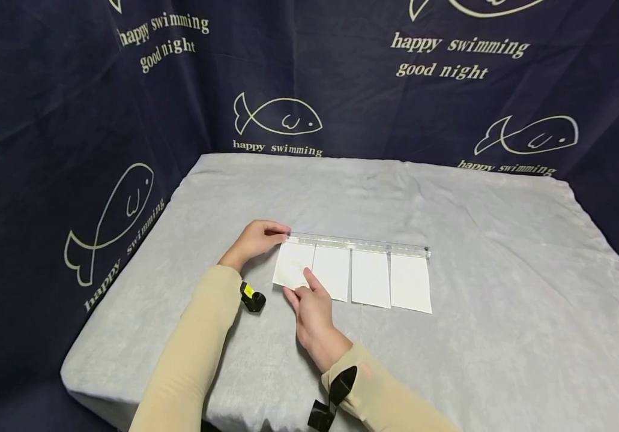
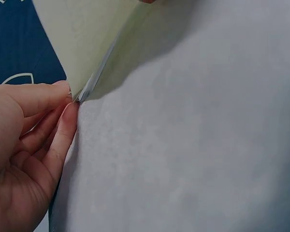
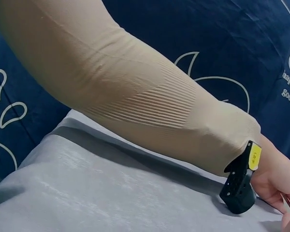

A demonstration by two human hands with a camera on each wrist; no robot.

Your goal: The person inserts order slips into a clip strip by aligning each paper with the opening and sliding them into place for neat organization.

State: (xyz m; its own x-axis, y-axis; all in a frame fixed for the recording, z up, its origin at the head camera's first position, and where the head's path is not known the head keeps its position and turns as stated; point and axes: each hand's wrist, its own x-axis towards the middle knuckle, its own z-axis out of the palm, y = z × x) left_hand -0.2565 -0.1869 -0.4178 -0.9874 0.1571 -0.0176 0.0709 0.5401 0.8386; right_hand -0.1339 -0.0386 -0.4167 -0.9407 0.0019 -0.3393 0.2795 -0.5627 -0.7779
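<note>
A clear plastic strip [image 1: 363, 244] lies across the table, with several white cards side by side along its lower edge. My left hand [image 1: 255, 241] pinches the strip's left end between thumb and fingers; in the left wrist view a pale card [image 2: 82, 36] slants up from that pinch. With its thumb on top and fingers beneath, my right hand [image 1: 316, 315] holds the leftmost white card [image 1: 291, 263] by its lower right part. The second card [image 1: 332, 273] is partly behind this hand. Farther right are a third card [image 1: 371, 279] and a fourth [image 1: 410, 285].
A grey cloth [image 1: 504, 270] covers the table. Dark blue curtains [image 1: 358, 114] with fish prints stand behind and at the sides. A black wrist camera [image 1: 254, 300] sits by the left sleeve, and black straps [image 1: 336, 396] hang at the right sleeve.
</note>
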